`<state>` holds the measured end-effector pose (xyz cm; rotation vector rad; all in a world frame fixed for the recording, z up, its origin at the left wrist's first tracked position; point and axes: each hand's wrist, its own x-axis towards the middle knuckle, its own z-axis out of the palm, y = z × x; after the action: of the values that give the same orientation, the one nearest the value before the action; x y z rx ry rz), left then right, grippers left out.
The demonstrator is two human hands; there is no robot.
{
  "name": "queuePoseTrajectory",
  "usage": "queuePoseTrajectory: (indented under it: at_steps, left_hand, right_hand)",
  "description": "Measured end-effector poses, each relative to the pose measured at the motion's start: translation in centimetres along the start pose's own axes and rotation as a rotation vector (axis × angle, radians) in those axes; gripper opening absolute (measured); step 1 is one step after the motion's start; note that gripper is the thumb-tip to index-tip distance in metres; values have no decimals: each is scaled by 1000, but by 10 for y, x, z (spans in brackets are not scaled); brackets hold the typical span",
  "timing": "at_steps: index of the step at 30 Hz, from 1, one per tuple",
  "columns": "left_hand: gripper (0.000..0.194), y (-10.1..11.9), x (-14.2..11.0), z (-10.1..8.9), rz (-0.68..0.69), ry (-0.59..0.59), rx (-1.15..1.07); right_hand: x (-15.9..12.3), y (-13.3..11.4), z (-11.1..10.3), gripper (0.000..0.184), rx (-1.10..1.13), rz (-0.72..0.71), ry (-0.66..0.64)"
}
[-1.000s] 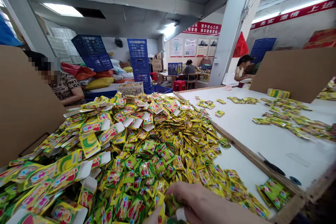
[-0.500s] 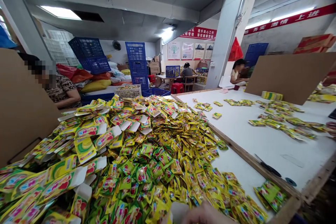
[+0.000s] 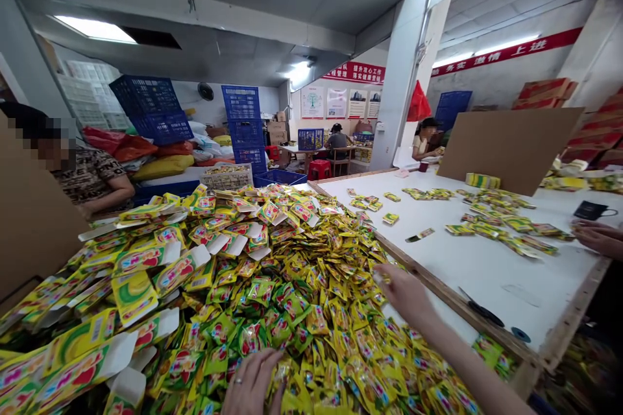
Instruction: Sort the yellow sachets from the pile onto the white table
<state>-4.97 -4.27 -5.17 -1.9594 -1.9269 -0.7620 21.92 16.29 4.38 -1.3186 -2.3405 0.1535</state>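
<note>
My left hand (image 3: 253, 381), a ring on one finger, is open at the bottom of the view. Its fingers rest over the heap of small green and yellow sachets (image 3: 265, 292). My right hand (image 3: 403, 293) reaches forward over the right side of the heap, near the wooden edge strip (image 3: 423, 279). Its fingers are loosely bent and apart, with nothing visible in them. Beyond the fingertips, a slightly blurred small carton (image 3: 420, 235) is over or on the white table (image 3: 438, 266); I cannot tell which. Flattened, open-ended yellow cartons (image 3: 92, 337) are heaped on the left.
Several filled cartons (image 3: 487, 227) lie on the white table. Scissors (image 3: 481, 308) and a tape roll (image 3: 520, 334) sit near the strip. A co-worker's hand (image 3: 598, 237) is beside a dark mug (image 3: 591, 210) at right. Another person (image 3: 104, 172) sits at left behind cardboard (image 3: 29, 207).
My right hand has moved forward and right from the bottom edge. A small carton has appeared beyond it. My left hand now shows on the sachets. The camera view has shifted right.
</note>
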Motion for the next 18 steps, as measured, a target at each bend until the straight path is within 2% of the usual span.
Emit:
queuePoseTrajectory:
  at_steps: [2,4,6,7,9,11,14,18]
  left_hand:
    - [43,-3,10,0,99,48,146]
    - [48,0,22,5,168,61,243]
    - [52,4,32,15,289,49,301]
    - [54,6,37,20,342,45,324]
    - [54,6,45,29,375,59,361]
    - [49,4,51,33,333,105,383]
    - [45,1,56,35,342,141,432]
    - [37,2,55,40,319,143,426]
  right_hand:
    - [-5,-32,33,28,68,-115,-119]
    - [-10,-60,61,42,115,-230,-231]
    - [-13,-76,77,56,140,-305,-308]
    - [-14,-79,81,52,148,-323,-329]
    - [-14,-77,81,32,175,-332,-337]
    - [-15,-70,75,21,240,-333,-329]
    - [-17,-56,66,20,394,-272,-269]
    - [-21,-44,63,31,632,-102,-190]
